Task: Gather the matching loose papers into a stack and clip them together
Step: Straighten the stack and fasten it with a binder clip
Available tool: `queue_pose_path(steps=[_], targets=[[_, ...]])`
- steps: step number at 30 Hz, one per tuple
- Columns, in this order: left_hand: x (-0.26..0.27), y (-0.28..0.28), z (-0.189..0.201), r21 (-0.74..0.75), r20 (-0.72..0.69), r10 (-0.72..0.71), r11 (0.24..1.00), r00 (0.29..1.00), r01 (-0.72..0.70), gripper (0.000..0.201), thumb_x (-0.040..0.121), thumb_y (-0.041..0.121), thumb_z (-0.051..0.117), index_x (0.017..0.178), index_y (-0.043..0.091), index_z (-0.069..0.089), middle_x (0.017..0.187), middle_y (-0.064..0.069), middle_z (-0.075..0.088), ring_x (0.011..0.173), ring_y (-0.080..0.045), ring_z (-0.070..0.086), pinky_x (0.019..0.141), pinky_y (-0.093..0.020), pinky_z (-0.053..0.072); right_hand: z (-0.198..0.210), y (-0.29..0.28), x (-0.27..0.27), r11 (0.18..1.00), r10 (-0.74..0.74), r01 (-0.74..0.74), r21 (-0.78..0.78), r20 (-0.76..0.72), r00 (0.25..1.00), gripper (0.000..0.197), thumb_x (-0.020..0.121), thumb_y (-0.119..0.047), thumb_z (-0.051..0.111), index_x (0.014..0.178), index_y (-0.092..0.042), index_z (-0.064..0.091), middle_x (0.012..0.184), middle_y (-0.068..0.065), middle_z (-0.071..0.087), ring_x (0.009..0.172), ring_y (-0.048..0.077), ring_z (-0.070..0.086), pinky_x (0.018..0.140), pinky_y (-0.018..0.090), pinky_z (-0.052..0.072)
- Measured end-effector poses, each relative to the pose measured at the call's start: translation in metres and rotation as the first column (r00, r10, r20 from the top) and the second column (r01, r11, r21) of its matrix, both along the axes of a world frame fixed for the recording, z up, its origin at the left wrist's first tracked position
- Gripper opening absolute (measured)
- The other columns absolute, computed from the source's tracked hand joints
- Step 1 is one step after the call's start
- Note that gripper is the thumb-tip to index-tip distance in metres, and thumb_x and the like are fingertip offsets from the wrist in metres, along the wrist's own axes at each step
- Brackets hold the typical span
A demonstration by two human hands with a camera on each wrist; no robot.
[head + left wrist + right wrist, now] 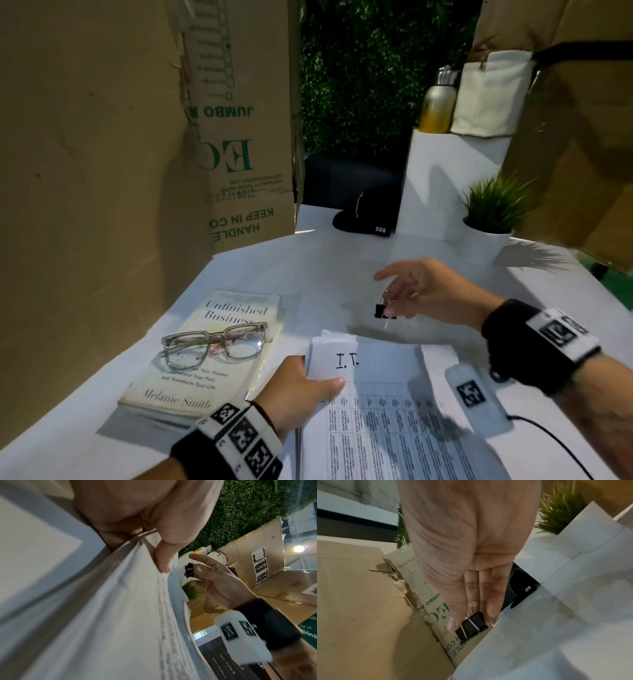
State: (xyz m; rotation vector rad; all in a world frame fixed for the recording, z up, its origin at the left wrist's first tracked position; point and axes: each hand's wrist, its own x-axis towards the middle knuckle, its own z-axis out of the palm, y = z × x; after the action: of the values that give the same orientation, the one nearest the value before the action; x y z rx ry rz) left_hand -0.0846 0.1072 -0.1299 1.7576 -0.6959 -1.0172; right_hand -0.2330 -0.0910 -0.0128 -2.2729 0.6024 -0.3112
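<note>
Papers (387,404) lying in a stack on the white table (325,267), near edge, top sheet marked "I.T." above a printed grid. Lying beside them to the left, a book (219,346) with clear-framed glasses (214,346) resting on its cover. Standing behind the book, a tall cardboard box (137,137) with upside-down green print. Sitting at the far side, a white block (452,178) carrying a metal bottle (438,102), a small potted plant (493,212) just beside it, and a black cap (366,216) (tag reading 888) at its foot.

Gripping the stack's left edge, the left hand (301,387): thumb (163,559) pressing on the top sheet, other fingers curling underneath and lifting that edge slightly off the table.

Hovering above the table just beyond the stack's far end, the right hand (435,294), thumb (453,615) and fingers pinching a black binder clip (383,310) by its wire handles, remaining fingers extending loosely. Hanging clear of the papers, the clip, not touching them; whether its mouth is squeezed apart cannot be told.
</note>
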Motion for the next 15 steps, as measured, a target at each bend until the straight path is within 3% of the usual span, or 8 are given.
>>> queue_pose_path(steps=[3,6,12,15], targets=[[-0.005,0.004,0.004,-0.061,0.011,0.027,0.998,1.0,-0.026,0.037,0.076,0.02,0.079,0.111,0.009,0.071,0.097,-0.006,0.08,0.093,-0.024,0.075,0.088,-0.042,0.06,0.004,0.014,-0.03,0.996,-0.007,0.01,-0.093,0.035,0.999,0.031,0.069,-0.013,0.088,0.093,-0.025,0.073,0.081,0.0,0.078,0.071,0.013,0.074,0.068,0.026,0.059],[-0.013,0.01,0.013,-0.135,0.086,0.031,0.991,0.996,-0.019,0.019,0.085,0.016,0.076,0.104,0.013,0.074,0.095,-0.004,0.08,0.092,-0.021,0.075,0.084,-0.034,0.06,0.011,0.029,-0.054,0.986,-0.049,0.064,-0.153,0.098,0.994,0.027,0.067,-0.016,0.09,0.089,-0.023,0.075,0.08,-0.003,0.078,0.073,0.007,0.073,0.07,0.022,0.058],[-0.036,0.025,0.041,-0.29,0.204,0.039,0.957,0.978,0.022,0.011,0.084,0.018,0.077,0.094,0.022,0.075,0.09,0.0,0.081,0.089,-0.017,0.075,0.084,-0.033,0.059,0.031,0.061,-0.087,0.96,-0.074,0.146,-0.238,0.287,0.955,0.018,0.067,-0.01,0.089,0.074,-0.01,0.072,0.077,-0.003,0.078,0.072,0.01,0.075,0.068,0.038,0.062],[-0.048,0.033,0.055,-0.367,0.246,0.016,0.927,0.969,0.078,0.013,0.083,0.02,0.077,0.077,0.031,0.077,0.084,0.004,0.079,0.08,-0.014,0.073,0.074,-0.024,0.057,0.039,0.077,-0.098,0.954,0.004,0.112,-0.276,0.388,0.922,0.02,0.065,-0.007,0.089,0.068,-0.003,0.069,0.078,-0.005,0.079,0.069,0.006,0.075,0.062,0.026,0.06]])
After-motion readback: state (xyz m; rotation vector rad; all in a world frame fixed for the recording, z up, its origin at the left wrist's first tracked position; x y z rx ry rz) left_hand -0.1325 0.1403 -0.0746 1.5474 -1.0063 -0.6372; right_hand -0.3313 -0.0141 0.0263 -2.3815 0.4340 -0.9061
